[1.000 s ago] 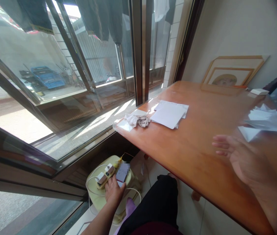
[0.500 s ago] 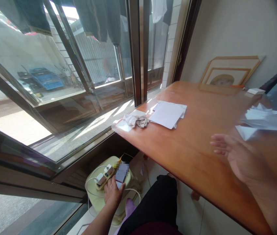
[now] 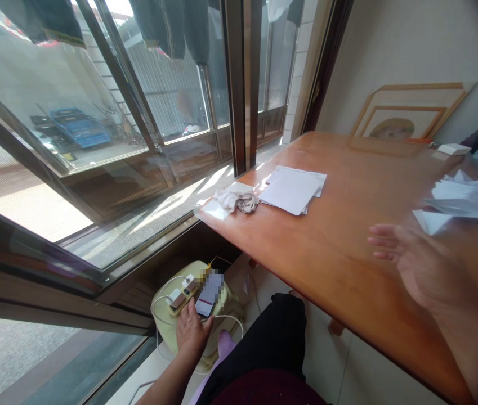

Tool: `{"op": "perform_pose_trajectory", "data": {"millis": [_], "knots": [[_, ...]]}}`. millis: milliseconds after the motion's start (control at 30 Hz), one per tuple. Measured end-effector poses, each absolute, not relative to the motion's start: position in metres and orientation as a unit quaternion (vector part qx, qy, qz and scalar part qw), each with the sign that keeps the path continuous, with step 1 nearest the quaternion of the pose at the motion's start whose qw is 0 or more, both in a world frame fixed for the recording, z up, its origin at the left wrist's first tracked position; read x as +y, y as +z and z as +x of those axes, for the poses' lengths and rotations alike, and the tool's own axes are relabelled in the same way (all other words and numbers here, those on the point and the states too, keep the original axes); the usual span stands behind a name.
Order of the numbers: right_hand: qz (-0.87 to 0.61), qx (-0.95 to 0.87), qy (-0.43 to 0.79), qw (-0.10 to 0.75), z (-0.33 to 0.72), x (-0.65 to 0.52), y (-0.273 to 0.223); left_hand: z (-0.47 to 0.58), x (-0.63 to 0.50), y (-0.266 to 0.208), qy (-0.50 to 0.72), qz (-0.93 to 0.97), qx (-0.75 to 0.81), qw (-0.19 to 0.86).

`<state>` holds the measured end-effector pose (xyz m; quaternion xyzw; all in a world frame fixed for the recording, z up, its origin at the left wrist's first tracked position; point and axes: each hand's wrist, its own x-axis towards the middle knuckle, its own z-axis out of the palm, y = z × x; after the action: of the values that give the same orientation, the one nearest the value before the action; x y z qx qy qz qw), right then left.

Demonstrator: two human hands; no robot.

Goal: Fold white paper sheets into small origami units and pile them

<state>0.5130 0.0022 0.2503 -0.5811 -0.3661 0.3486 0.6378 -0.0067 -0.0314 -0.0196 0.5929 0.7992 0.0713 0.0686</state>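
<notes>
My left hand is low over a pale yellow stool, its fingers and thumb apart at the lower end of a smartphone. The phone lies on the stool with its screen lit, partly pixelated; whether my fingertips touch it I cannot tell. Beside the phone is a power strip with white chargers plugged in. My right hand is held at the right side of the wooden table, fingers stretched out and holding nothing. Folded white papers lie just beyond it.
A stack of white sheets lies by the table's far left corner, next to a crumpled cloth. Against the wall leans a framed picture, near a small white box. Glass windows line the left. White cables hang around the stool.
My left hand has drawn back slightly from the phone, its fingers lifting and spreading. The whole view has shifted a little; my right hand stays stretched out over the table.
</notes>
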Motion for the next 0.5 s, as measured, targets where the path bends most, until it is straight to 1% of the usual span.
{"op": "perform_pose_trajectory", "data": {"millis": [100,333,500], "knots": [[-0.588,-0.361,0.346,0.636,0.513,0.002,0.252,-0.015,-0.043,-0.018,0.062,0.603,0.793,0.064],[-0.593,-0.359,0.344,0.633,0.511,0.002,0.253,-0.026,-0.053,-0.008,-0.007,0.641,0.764,0.071],[-0.594,-0.359,0.342,0.634,0.511,0.002,0.251,-0.026,-0.054,0.002,-0.008,0.689,0.722,0.059]]}}
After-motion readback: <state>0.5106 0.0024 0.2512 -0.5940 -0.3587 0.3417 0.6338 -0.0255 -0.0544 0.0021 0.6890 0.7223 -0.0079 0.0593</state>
